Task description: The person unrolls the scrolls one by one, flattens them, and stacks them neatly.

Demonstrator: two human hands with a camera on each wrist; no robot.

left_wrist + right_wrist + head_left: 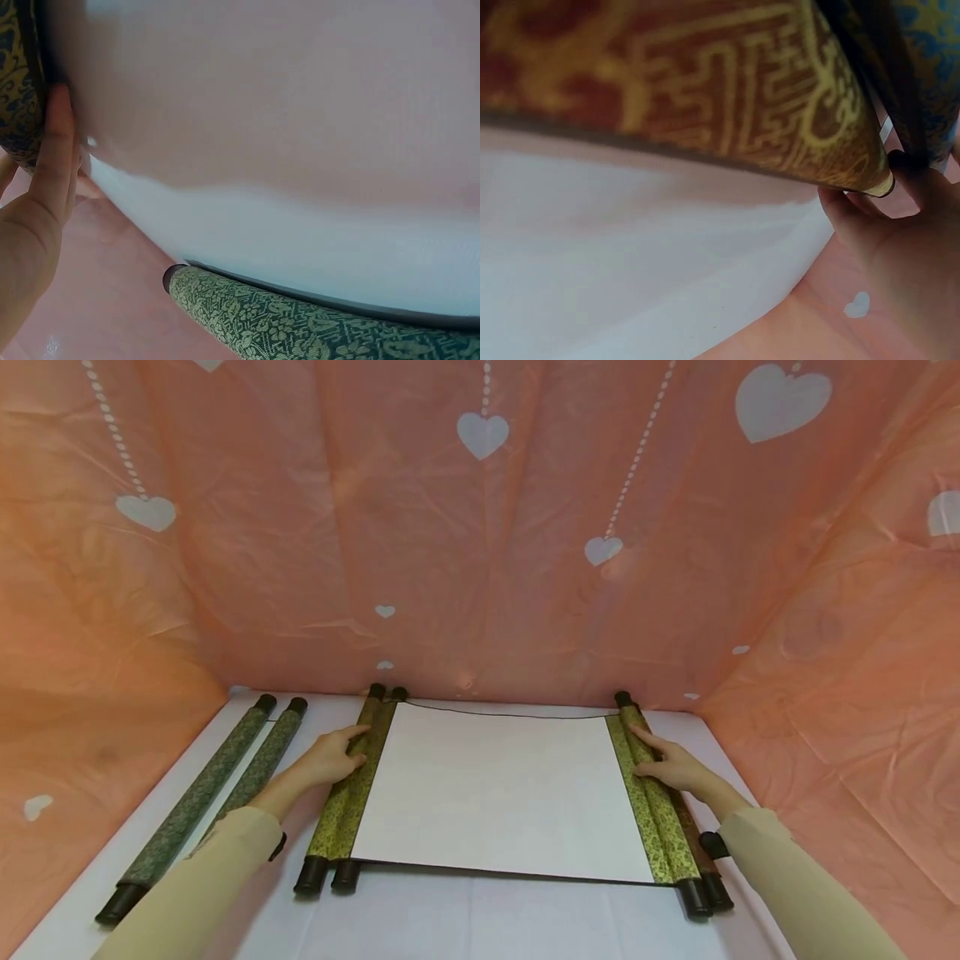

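Observation:
A yellow-green patterned scroll (337,814) lies partly unrolled, its blank white sheet (495,785) showing between two rolled ends with black knobs. My left hand (330,757) grips the left roll; the left wrist view (45,180) shows the fingers along its dark gold-patterned side. At the opposite end my right hand (675,770) holds the right roll (660,802) between spread thumb and fingers. Right beside that roll, on its outer side, lies a brown scroll (696,835); its red-brown and gold fabric (742,90) fills the top of the right wrist view, with my fingertips at its end.
A dark green patterned scroll (197,797) lies on the left of the white table (420,914), its two rolls slightly apart. Pink-orange sheeting (480,568) with white hearts walls off the back and both sides of the table.

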